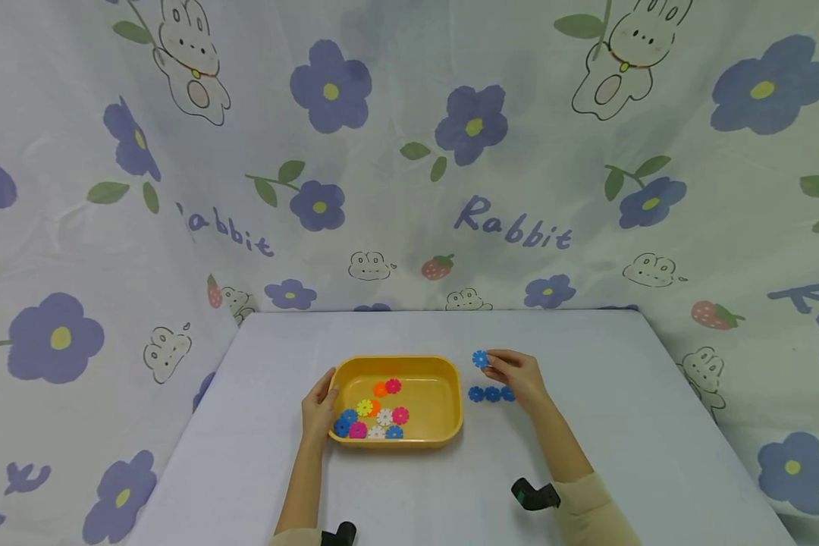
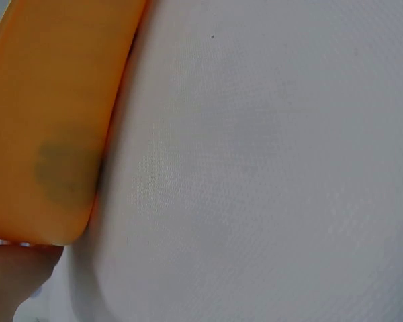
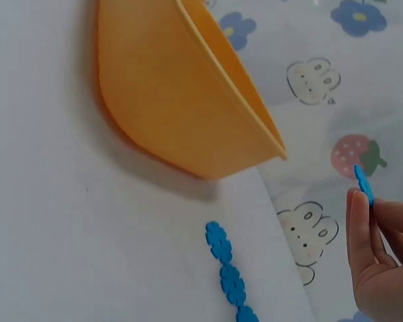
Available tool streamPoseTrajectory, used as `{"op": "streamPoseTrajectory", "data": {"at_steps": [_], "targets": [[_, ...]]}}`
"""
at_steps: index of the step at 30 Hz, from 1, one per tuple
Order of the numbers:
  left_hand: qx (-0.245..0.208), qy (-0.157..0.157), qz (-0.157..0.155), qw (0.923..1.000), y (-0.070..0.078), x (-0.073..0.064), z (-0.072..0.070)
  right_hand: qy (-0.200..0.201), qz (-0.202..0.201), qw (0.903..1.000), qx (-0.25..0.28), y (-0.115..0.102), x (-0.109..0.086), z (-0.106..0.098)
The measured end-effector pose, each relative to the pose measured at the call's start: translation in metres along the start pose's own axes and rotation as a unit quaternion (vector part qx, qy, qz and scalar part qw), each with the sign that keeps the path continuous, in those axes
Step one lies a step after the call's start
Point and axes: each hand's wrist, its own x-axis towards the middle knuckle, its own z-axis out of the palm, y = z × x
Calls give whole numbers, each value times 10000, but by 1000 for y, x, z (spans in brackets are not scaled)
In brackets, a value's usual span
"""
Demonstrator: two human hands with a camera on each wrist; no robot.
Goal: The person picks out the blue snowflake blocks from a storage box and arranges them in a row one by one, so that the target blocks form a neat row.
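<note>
Between thumb and fingers, my right hand point(image 1: 516, 373) pinches a blue flower-shaped disc point(image 1: 480, 359), raised above the table in the right wrist view. Below that hand, a row of blue flower-shaped discs point(image 1: 493, 394) lies on the table, right of the yellow tray point(image 1: 450, 364). My left hand point(image 1: 318, 409) grips the tray's left side, with the thumb at the rim. Inside the tray, toward its front left, lie loose flower discs: pink point(image 1: 400, 415), white point(image 1: 384, 417), orange point(image 1: 380, 390), yellow point(image 1: 365, 408) and blue point(image 1: 394, 432). The left wrist view shows mostly the tray's outer wall point(image 2: 60, 80).
A white cloth point(image 1: 409, 493) covers the table. Behind and beside it hangs a curtain point(image 1: 396, 174) printed with rabbits and blue flowers. Black devices point(image 1: 535, 495) are worn at both wrists, close over the table.
</note>
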Motion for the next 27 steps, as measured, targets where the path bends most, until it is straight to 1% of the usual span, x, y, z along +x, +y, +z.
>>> {"op": "streamPoseTrajectory", "data": {"at_steps": [6,13,18,24,27], "targets": [[-10,-5,23,10000,0,0,0,269,4,9996,-117,4,-7,-32],[7,-27,-36,10000,1,-1,0,716,41,9973,-167,7,-11,-68],[-6,-18,41,10000,1,-1,0,997,119,9946,-251,8,-13,-91],[-21,-15,64,10000,0,0,0,1231,246,9902,-611,12,-17,-115],[-23,-6,53,10000,1,0,0,1322,253,9868,-900,15,-19,-124]]}}
